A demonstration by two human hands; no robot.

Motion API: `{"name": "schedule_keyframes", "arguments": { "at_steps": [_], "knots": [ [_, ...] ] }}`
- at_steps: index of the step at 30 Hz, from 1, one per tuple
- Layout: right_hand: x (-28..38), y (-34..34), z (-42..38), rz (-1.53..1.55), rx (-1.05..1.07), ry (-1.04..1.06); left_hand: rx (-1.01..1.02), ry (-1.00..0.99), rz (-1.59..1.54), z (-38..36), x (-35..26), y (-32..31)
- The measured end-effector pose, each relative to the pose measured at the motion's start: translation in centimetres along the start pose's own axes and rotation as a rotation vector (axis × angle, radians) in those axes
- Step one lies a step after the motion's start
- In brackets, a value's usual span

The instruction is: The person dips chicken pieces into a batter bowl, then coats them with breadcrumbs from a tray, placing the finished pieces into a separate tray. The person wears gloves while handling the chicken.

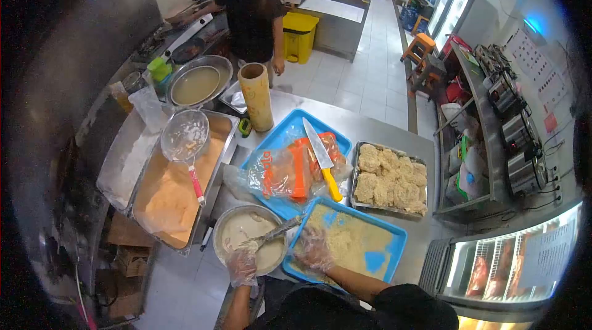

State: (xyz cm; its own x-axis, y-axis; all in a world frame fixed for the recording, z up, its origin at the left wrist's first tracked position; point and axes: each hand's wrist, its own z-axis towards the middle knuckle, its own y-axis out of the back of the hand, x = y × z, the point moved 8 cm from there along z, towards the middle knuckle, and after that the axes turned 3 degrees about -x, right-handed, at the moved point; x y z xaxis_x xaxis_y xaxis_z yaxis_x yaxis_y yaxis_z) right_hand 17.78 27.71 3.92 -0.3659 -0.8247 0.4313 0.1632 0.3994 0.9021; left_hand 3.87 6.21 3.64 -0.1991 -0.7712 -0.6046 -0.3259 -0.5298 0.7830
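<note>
My left hand, in a clear plastic glove, is closed around metal tongs over the rim of a steel bowl. Pale, creamy batter fills the bowl, and the tongs slant across it toward the blue trays. My right hand, gloved too, rests on the left side of a blue tray of breadcrumbs. Its fingers appear spread on the crumbs; whether anything lies under the palm is hidden. A metal tray of crumb-coated pieces stands beyond, to the right.
A yellow-handled knife lies across plastic bags on another blue tray. To the left, a strainer rests over a pan of orange flour. A cardboard-coloured roll stands upright. Another person is at the stove.
</note>
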Motion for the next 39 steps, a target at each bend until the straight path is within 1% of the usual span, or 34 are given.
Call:
{"name": "schedule_keyframes", "arguments": {
  "at_steps": [2, 3, 4, 5, 7, 8, 11, 12, 13, 14, 16, 17, 18, 20, 22, 23, 24, 27, 28, 29, 30, 31, 32, 34, 35, 36, 38, 39],
  "knots": [
    [-2.5, -2.5, -0.6, -0.032, -0.007, -0.021, -0.048, -0.108, -0.03, 0.4, -0.2, -0.4],
    [-3.7, -2.3, -0.6, -0.075, -0.026, -0.032, -0.069, -0.146, -0.035, -0.2, 0.6, -0.5],
    [-4.8, -1.5, -0.5, -0.114, -0.04, -0.043, -0.047, 0.01, -0.301, -0.3, 2.4, -1.8],
    [-5.8, -1.1, -0.4, -0.154, -0.059, -0.052, -0.062, -0.064, -0.144, -0.8, 2.8, -2.0],
    [-8.0, -1.8, -0.4, -0.105, -0.1, -0.13, -0.082, -0.217, 0.172, -0.6, -1.3, 0.2],
    [-8.9, -1.9, -0.3, -0.08, -0.124, -0.169, -0.026, -0.161, 0.089, -0.6, -1.3, 0.3],
    [-7.5, -1.6, 0.2, -0.147, -0.028, -0.098, 0.039, -0.148, 0.163, 0.1, -1.4, -0.2],
    [-7.6, -1.5, 0.7, -0.141, -0.03, -0.095, -0.021, -0.196, 0.142, -0.1, -2.6, 0.8],
    [-7.6, -1.3, 0.9, -0.138, -0.03, -0.097, -0.028, -0.129, 0.049, 0.2, 0.2, -0.7],
    [-7.5, -1.2, 0.7, -0.137, -0.029, -0.106, -0.029, -0.065, -0.046, 0.5, 4.7, -4.0],
    [-7.7, -1.6, 0.2, -0.118, -0.082, -0.108, 0.027, -0.18, 0.187, -0.1, -3.2, 0.8],
    [-7.7, -1.5, 0.2, -0.113, -0.108, -0.099, 0.008, -0.154, -0.008, 0.1, -1.1, -0.8],
    [-7.5, -1.5, 0.2, -0.117, -0.134, -0.076, -0.014, -0.125, -0.201, 0.8, 2.7, -3.6],
    [-6.5, -1.1, 0.1, -0.12, -0.177, -0.03, -0.07, -0.29, -0.046, -0.3, 1.9, -3.0],
    [-3.3, -1.2, 0.2, -0.103, -0.006, -0.071, 0.071, -0.041, -0.145, -0.3, -2.3, 0.7],
    [-1.8, -1.7, 0.0, -0.09, 0.076, -0.1, 0.049, -0.115, -0.052, -0.3, -2.2, 0.6],
    [-0.7, -2.8, -0.7, -0.122, 0.15, -0.041, 0.021, -0.186, 0.043, -0.4, -2.6, 0.8],
    [0.0, -3.7, -1.7, -0.113, 0.104, 0.055, 0.027, -0.325, 0.267, -0.5, -3.8, 0.8],
    [0.3, -3.5, -1.8, -0.078, 0.068, 0.049, 0.045, -0.233, 0.038, -0.3, -1.2, -0.7],
    [0.4, -3.8, -2.0, -0.069, 0.053, 0.061, 0.064, -0.139, -0.19, 0.0, 2.9, -3.8],
    [0.2, -4.3, -1.8, -0.065, 0.031, 0.073, 0.092, -0.079, -0.281, -0.1, 3.6, -4.3],
    [0.2, -3.8, -2.1, -0.068, 0.014, 0.083, 0.114, -0.016, -0.371, -0.3, 2.7, -3.6],
    [0.0, -3.9, -2.0, -0.037, 0.028, 0.035, 0.146, 0.014, -0.326, -0.5, 1.8, -2.9],
    [0.4, -2.6, -1.4, -0.044, 0.062, 0.009, 0.15, -0.198, 0.155, -0.4, -3.4, 0.6],
    [0.6, -2.4, -1.5, -0.042, 0.078, -0.004, 0.111, -0.201, -0.08, -0.2, -0.5, -1.7],
    [-0.1, -3.0, -1.6, -0.06, -0.033, -0.008, 0.068, -0.204, -0.311, 0.6, 4.6, -5.7],
    [-1.8, -2.6, -1.5, -0.044, -0.174, -0.028, 0.081, -0.196, -0.504, 0.9, 6.0, -6.5],
    [-2.7, -1.9, -1.4, -0.032, -0.246, -0.037, 0.14, -0.184, -0.464, 0.2, 3.1, -4.2]
  ]
}}
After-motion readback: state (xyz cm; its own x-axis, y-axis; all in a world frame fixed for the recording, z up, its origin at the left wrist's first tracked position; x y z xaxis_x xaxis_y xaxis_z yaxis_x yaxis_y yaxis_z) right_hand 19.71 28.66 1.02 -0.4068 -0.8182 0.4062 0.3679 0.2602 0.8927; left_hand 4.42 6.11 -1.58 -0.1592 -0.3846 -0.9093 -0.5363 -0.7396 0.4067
